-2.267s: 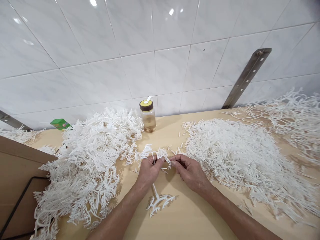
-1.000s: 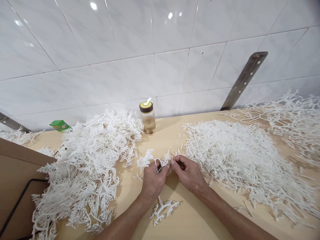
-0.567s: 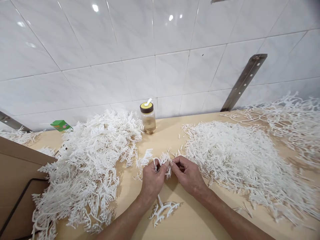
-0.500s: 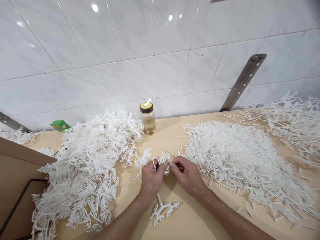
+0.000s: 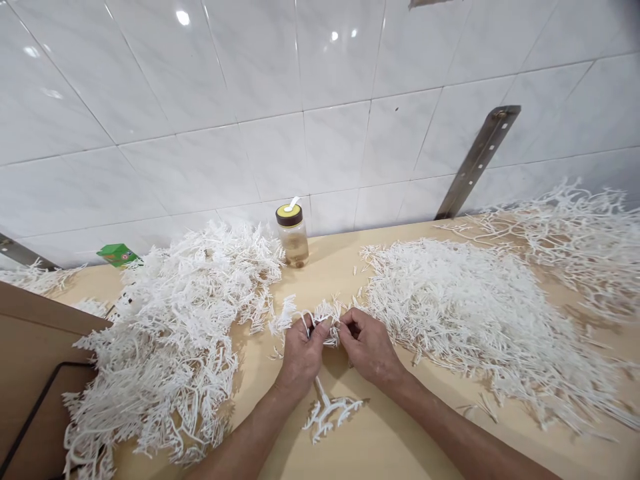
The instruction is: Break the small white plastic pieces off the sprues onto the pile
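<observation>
Pinched in my left hand [image 5: 304, 350] is a white branched plastic piece [image 5: 327, 403]; its stem passes through the fist, and its curved, stubby-tipped lower end sticks out below. Feathery white tips [image 5: 327, 311] fan out above the thumb. My right hand [image 5: 367, 343] is closed, thumb against fingertips, at the right side of those tips; whatever small bit it pinches is too small to make out. A large heap of feathery white branched pieces [image 5: 200, 313] lies left of my hands. To the right spreads a pile of short, thin white pieces [image 5: 465, 307].
Behind my hands stands a clear jar [image 5: 294, 240] with a dark-rimmed yellow lid. A green box [image 5: 117, 255] is at the back left, and a brown box [image 5: 40, 360] at the left edge. Bare white branches [image 5: 580, 247] lie at the far right. A metal bracket [image 5: 480, 163] leans along the tiled wall.
My hands stay close together over the same piece. Its lower end has shifted slightly right and up. The whole view has moved a little.
</observation>
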`<action>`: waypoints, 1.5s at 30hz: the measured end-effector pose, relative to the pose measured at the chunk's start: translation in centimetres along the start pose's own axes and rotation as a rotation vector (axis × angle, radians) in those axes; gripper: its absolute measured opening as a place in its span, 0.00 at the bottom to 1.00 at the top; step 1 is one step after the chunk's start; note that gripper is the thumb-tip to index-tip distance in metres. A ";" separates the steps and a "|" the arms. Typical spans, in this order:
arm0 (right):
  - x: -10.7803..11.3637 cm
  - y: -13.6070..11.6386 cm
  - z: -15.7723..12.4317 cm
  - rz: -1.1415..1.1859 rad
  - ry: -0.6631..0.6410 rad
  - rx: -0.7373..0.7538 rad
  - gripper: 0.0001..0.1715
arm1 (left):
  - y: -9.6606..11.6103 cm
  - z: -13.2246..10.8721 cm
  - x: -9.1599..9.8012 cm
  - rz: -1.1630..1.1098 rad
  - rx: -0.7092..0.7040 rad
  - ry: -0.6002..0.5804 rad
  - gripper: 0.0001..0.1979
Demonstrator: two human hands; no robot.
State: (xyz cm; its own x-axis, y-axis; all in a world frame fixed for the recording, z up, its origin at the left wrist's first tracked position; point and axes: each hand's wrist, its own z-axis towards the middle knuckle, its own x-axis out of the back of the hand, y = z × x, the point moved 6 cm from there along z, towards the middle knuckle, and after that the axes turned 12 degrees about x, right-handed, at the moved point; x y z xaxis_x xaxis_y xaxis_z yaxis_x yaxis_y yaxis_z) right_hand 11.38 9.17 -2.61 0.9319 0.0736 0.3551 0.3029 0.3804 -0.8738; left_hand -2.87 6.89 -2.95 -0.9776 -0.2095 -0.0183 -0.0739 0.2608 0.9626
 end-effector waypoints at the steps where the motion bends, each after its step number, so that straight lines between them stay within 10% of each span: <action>1: -0.1 0.1 0.0 0.013 0.009 -0.019 0.09 | 0.0 0.0 -0.1 -0.024 0.015 -0.022 0.19; 27: -0.1 1.1 -0.2 0.460 -0.190 -0.121 0.18 | 1.0 -0.5 -1.0 -0.023 0.063 -0.182 0.19; 45: -0.5 -0.9 -1.2 0.124 -0.146 0.053 0.14 | 1.3 0.2 0.6 0.216 -0.056 0.089 0.17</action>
State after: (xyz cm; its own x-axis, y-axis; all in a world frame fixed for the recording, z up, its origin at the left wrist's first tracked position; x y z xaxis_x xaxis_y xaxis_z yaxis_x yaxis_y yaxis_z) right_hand 10.88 7.67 -2.42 0.9215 0.2544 0.2934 0.1729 0.4076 -0.8966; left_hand -3.60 7.27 -1.73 -0.9482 -0.2371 0.2115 0.1488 0.2566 0.9550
